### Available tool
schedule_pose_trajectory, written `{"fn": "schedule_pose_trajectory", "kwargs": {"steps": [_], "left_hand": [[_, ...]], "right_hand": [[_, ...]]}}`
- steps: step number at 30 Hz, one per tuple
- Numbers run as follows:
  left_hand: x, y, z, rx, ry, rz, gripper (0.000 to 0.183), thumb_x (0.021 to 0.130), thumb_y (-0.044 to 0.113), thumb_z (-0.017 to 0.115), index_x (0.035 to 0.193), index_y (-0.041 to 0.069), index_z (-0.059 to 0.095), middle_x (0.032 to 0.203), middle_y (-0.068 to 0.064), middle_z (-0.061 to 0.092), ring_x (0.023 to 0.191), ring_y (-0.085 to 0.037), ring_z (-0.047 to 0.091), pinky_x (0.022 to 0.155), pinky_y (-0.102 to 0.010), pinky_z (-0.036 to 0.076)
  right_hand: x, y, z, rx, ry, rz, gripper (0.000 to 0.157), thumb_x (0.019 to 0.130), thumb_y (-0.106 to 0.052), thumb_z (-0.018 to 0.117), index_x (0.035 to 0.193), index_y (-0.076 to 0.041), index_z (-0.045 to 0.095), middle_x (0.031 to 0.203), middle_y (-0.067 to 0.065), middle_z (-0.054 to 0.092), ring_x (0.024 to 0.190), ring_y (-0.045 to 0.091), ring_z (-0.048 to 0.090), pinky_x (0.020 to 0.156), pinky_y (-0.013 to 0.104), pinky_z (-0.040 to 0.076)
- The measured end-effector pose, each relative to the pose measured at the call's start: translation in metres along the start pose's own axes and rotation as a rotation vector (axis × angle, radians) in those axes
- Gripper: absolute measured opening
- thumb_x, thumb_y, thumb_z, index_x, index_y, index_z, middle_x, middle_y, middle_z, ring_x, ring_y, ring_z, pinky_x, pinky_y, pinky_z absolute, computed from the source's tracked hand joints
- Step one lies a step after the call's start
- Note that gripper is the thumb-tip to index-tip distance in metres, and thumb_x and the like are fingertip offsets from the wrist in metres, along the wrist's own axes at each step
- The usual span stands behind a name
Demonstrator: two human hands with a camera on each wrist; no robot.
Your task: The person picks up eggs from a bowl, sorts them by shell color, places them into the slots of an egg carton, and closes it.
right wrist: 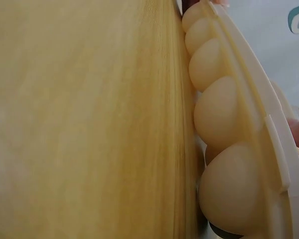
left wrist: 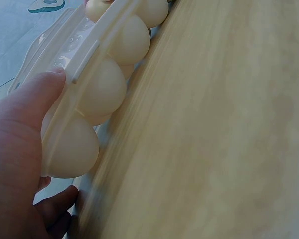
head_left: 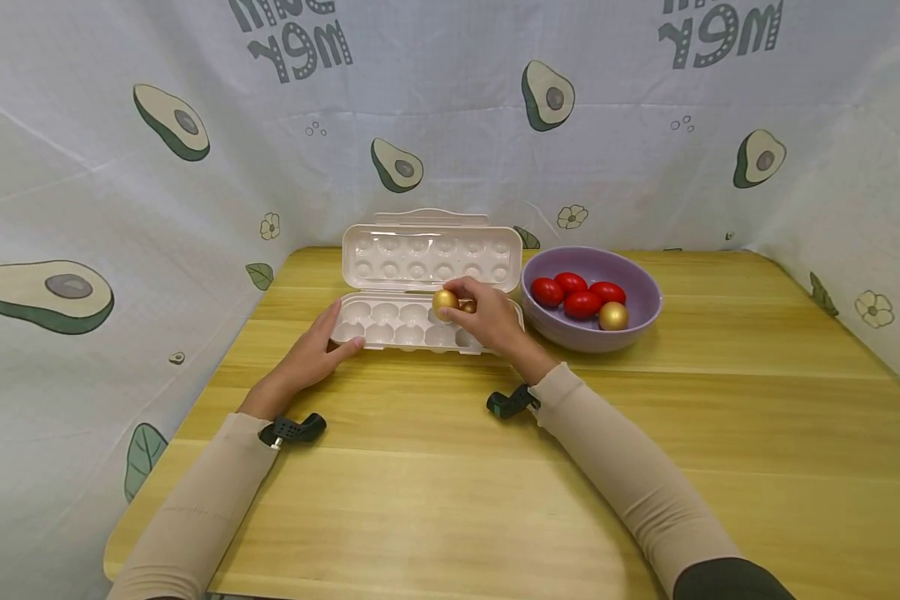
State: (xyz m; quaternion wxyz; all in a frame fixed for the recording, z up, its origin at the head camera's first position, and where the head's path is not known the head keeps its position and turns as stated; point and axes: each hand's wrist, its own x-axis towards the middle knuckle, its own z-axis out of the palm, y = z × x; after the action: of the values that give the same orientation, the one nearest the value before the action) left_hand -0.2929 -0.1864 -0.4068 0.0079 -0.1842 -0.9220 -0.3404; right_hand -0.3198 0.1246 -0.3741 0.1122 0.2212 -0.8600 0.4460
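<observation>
Standing on the wooden table [head_left: 405, 483] in the head view, an egg carton [head_left: 408, 335] is seen with its lid [head_left: 432, 258] tilted back toward the patterned cloth [head_left: 450, 100]. Its left end is gripped by the left hand [head_left: 307, 357], the thumb laid at the front rim and the fingers bent round the side. Over the cups of the right half, a gold egg [head_left: 444, 304] is pinched between the thumb and fingers of the right hand [head_left: 495, 318]. A second gold egg [head_left: 468, 307] is partly hidden by that hand (whether it is seated in a cup cannot be told). Just right of the carton, four red eggs [head_left: 582, 304] and another gold egg [head_left: 612, 316] are held in a purple bowl [head_left: 570, 337]. Both forearms are covered by beige sleeves [head_left: 622, 462].

In the left wrist view, the carton's rim is pressed by the thumb, while other fingers are curled below the end cup.

In the right wrist view, the rounded undersides of the cups are shown in a row; only part of the right hand is caught at the edge, and its grip cannot be told from there.
</observation>
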Motion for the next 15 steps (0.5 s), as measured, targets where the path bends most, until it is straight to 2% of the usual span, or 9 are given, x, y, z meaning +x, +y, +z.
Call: {"fn": "schedule_pose_trajectory", "kwargs": {"steps": [15], "left_hand": [[-0.0002,0.0,-0.0005,0.001,0.006,0.002,0.09,0.095,0.049,0.054,0.154,0.002,0.005,0.16,-0.018,0.009,0.146,-0.035,0.012,0.116,-0.052,0.013]], "right_hand": [[-0.0006,0.0028,0.0012,-0.035,0.009,-0.005,0.037,0.083,-0.018,0.078,0.115,-0.006,0.064,0.111,0.009,0.068,0.096,0.021,0.064,0.085,0.032,0.053]]}}
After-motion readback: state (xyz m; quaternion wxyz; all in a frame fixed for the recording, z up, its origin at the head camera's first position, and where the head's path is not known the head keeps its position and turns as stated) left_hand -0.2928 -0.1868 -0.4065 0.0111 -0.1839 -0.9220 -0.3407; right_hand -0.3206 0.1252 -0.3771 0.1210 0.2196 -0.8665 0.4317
